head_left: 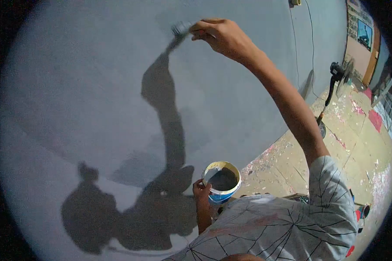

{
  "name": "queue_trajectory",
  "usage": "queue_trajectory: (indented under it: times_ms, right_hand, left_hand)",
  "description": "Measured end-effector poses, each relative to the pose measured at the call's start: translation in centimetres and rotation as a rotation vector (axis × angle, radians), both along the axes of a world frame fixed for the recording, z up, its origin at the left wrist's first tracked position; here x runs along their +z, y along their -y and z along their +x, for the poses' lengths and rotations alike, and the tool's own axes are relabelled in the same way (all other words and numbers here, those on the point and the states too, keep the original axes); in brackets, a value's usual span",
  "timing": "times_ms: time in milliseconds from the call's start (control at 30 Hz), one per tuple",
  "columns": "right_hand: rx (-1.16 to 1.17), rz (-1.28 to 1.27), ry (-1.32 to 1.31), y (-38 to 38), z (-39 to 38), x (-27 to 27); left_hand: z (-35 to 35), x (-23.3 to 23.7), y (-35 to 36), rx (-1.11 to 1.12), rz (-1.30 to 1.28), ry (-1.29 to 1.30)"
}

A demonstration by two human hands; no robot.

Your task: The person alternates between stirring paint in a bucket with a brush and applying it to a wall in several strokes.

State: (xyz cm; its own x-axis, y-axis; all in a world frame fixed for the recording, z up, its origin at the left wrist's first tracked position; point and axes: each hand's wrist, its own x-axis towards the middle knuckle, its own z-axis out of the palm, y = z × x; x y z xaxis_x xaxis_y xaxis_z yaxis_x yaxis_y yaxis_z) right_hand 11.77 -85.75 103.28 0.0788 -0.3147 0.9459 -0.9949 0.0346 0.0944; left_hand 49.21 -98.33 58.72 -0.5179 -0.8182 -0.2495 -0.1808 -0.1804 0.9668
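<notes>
A pale shirt with dark lines [265,230] fills the near edge. Just beyond it, the left hand [201,189] has its fingers clamped on the near-left side of the bucket [222,198], thumb at the rim. Grey paint [224,179] lies inside; whether anything props the bucket from beneath, I cannot tell. Keeping it level and close to the body should guard against spills.

Farther out, the right arm stretches up to the wall [96,78]. The right hand [224,35] has its fingers pinched together on the brush [181,29], which is blurred and at or very near the wall; contact is not clear. A light, even pressure with overlapping strokes, worked into the edges of the darker patches [137,167], would probably leave fewer marks. The arm's shadow [174,135] falls across the surface, so a shift of stance may help show missed spots.

Past the wall's foot, flakes litter the floor [292,169]. A fan [335,71] stands beyond, well apart from the brush.
</notes>
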Motion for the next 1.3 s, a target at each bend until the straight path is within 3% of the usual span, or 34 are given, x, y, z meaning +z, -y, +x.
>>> queue_trajectory:
  times_ms: [67,167,300,400,467,500,600,733,867,933,1000,1133,1200,1300]
  right_hand:
    - [0.011,0.101,0.096,-1.0,0.3,1.6]
    - [0.09,-0.122,-0.177,-1.1,0.2,4.0]
    - [0.149,-0.283,-0.233,2.0,-1.3,4.3]
    - [0.183,-0.055,-0.197,1.5,-1.3,3.8]
    - [0.185,0.118,-0.05,-2.1,1.8,5.7]
    - [0.157,0.043,0.002,-2.6,3.5,5.7]
    - [0.082,-0.065,-0.24,0.9,2.4,3.0]
    - [0.046,0.101,-0.069,1.8,3.6,-0.3]
    - [0.089,0.0,-0.062,1.7,3.7,-1.2]
    - [0.125,-0.086,-0.057,3.2,2.6,-4.3]
    - [0.103,-0.123,-0.096,5.0,1.6,-10.8]
    - [0.164,0.073,0.207,3.2,2.8,-24.0]
    - [0.155,0.216,0.287,1.0,3.6,-28.0]
    - [0.204,0.319,0.507,0.0,3.2,-32.6]
  left_hand:
    - [-0.2,-0.6,0.3,-0.018,-0.005,-0.039]
    - [-0.1,-1.2,1.1,-0.061,-0.065,0.001]
    - [-0.8,-2.1,1.6,-0.08,-0.146,-0.004]
    - [-1.0,0.6,0.3,-0.077,-0.075,0.022]
    - [-0.8,-0.3,0.4,-0.066,-0.05,-0.011]
    - [-0.5,-0.9,0.4,-0.062,-0.025,-0.03]
    - [-0.1,-3.0,0.5,-0.057,-0.097,-0.12]
    - [-0.9,-2.7,1.3,-0.149,-0.113,-0.018]
    - [-1.1,-4.2,2.0,-0.1,-0.013,-0.021]
    - [-1.3,-4.3,1.8,-0.114,-0.014,-0.018]
    - [-1.6,-2.4,1.0,-0.093,0.038,-0.021]
    - [-1.2,-5.0,1.4,-0.097,-0.013,-0.039]
    - [-1.0,-7.8,1.5,-0.064,-0.188,-0.017]
    - [-1.0,-6.8,1.1,-0.169,-0.127,0.032]
